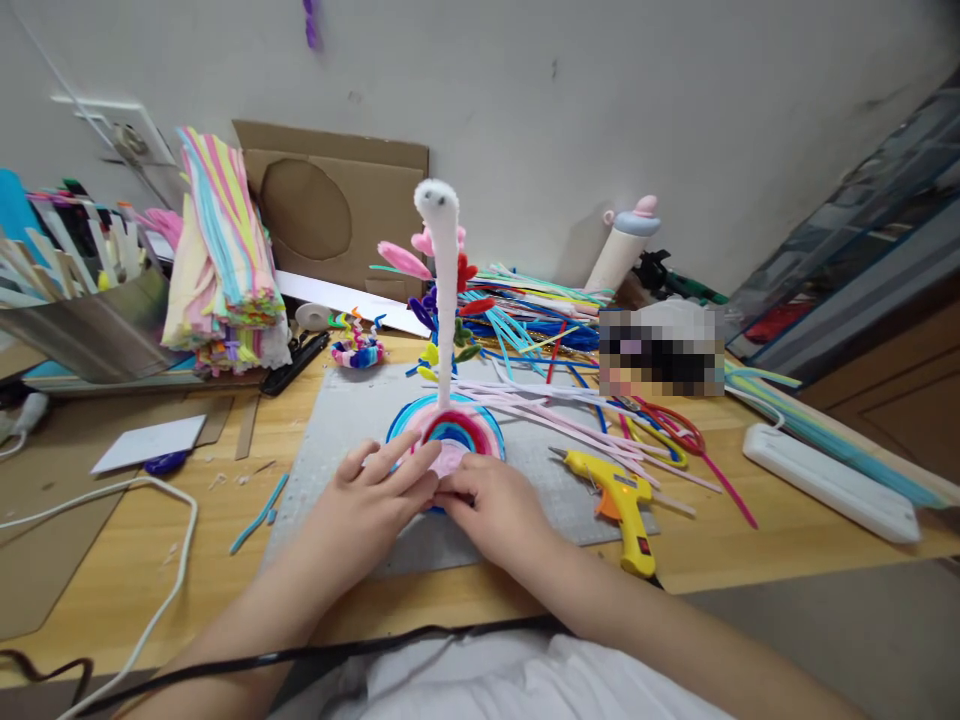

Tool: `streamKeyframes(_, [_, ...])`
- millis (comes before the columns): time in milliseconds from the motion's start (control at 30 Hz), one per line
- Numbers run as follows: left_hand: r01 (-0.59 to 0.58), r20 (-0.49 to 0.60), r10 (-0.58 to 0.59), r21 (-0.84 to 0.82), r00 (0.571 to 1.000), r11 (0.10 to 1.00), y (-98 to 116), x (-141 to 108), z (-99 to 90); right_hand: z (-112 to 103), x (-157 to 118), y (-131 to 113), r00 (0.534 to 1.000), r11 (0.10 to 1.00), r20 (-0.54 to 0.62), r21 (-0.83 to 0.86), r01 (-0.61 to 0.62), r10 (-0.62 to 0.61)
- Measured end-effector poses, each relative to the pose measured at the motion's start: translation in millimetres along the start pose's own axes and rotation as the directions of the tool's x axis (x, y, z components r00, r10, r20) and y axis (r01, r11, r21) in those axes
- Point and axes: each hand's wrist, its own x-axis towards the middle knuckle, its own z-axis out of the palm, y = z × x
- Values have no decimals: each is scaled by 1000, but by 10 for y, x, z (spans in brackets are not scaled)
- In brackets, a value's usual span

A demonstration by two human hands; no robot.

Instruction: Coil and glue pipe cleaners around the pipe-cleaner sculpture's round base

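**Left hand (386,490) and right hand (499,505) meet at striped disc (450,432)**

The left spreads over it, seemingly to steady it; the right curls at its near edge, any pinched piece hidden. Rightward, a glue gun (611,477) lies, perhaps for easy reach. Beyond both, a white stem (445,300) rises.

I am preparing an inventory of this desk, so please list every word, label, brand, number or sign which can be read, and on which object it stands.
No text can be read.
Yellow plastic glue gun: any mark on its small handle switch is too tiny to read.
Round blue, pink and red fuzzy disc: no lettering visible.
Pixelated patch at the right: nothing there is readable.
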Motion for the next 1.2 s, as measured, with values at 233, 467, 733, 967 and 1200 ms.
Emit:
streamKeyframes(233, [-42, 144, 54, -82, 988, 996, 33, -16, -44, 8, -24, 5, 1000, 1000, -19, -10, 4, -4])
streamKeyframes(467, [117, 143, -86, -220, 986, 968, 112, -89, 61, -26, -29, 12, 1000, 1000, 7, 18, 22, -22])
streamKeyframes(733, [-94, 45, 103, -177, 994, 980, 15, -65, 56, -42, -6, 16, 1000, 999, 29, 35, 5, -6])
streamKeyframes(967, [-227, 21, 232, -123, 973, 966, -60, -52, 53, -55, -8, -7, 999, 999, 28, 37, -16, 15])
streamKeyframes(1200, [33, 33, -24, -291, 999, 956, -45, -22, 110, -26, 15, -37, 998, 998, 7, 0, -67, 67])
